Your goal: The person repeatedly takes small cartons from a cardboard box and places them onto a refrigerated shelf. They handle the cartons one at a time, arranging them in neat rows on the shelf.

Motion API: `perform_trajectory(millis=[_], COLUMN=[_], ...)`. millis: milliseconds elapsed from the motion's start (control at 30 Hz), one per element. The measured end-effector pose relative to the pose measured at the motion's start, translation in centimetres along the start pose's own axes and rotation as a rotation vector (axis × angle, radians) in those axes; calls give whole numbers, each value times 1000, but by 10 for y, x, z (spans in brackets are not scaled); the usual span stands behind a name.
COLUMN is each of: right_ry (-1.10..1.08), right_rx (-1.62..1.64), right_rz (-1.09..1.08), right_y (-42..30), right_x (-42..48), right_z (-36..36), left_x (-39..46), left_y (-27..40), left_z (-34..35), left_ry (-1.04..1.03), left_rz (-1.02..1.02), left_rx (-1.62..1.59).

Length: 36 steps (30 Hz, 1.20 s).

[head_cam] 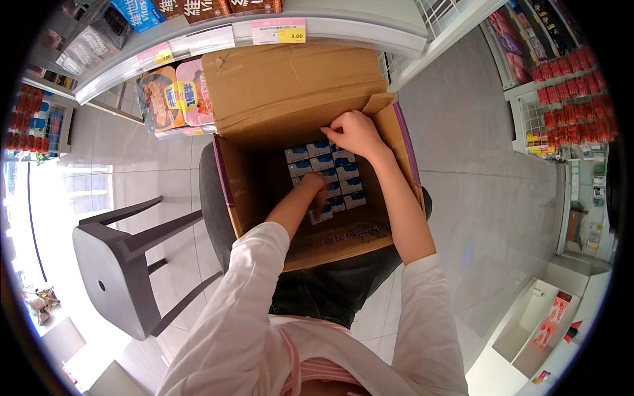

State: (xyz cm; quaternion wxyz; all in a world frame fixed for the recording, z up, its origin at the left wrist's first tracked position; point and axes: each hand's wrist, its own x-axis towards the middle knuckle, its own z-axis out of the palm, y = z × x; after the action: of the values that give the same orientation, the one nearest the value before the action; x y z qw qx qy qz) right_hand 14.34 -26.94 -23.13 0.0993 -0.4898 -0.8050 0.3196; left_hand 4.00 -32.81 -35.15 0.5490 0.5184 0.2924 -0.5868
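Observation:
An open cardboard carton (297, 74) rests before me against my dark-trousered legs, its far flap raised. Inside, small white and blue boxes (348, 171) stand packed in rows, mostly toward the right side. My left hand (316, 188) reaches down into the carton over the nearer boxes. Its fingers point at a box (322, 216) at the near end, but shadow hides whether they grip it. Higher up, near the carton's far right corner, my right hand (352, 132) has its fingers curled. What lies within those fingers cannot be made out.
A shelf (342, 20) with price tags and drink cartons (203, 7) runs just beyond the flap. Packaged food tubs (185, 96) sit below it at left. A grey plastic stool (116, 277) lies on its side on the tiled floor. Hanging packets (574, 99) fill a rack at right.

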Motion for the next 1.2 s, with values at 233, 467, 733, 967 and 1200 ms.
perform_trajectory(millis=[233, 467, 733, 967, 1200], right_ry=[-156, -268, -437, -494, -491], right_rx=[-50, -141, -252, -258, -270], right_rz=[85, 191, 238, 236, 227], right_y=[27, 67, 73, 52, 47], right_x=[2, 11, 16, 26, 25], right_z=[26, 54, 66, 63, 61], left_x=[5, 49, 105, 117, 139], left_y=[-37, -69, -82, -91, -102], left_z=[32, 35, 61, 64, 64], left_ry=[-79, 241, 339, 246, 202], left_rz=[27, 91, 35, 163, 221], left_rx=[-434, -692, -814, -859, -918])
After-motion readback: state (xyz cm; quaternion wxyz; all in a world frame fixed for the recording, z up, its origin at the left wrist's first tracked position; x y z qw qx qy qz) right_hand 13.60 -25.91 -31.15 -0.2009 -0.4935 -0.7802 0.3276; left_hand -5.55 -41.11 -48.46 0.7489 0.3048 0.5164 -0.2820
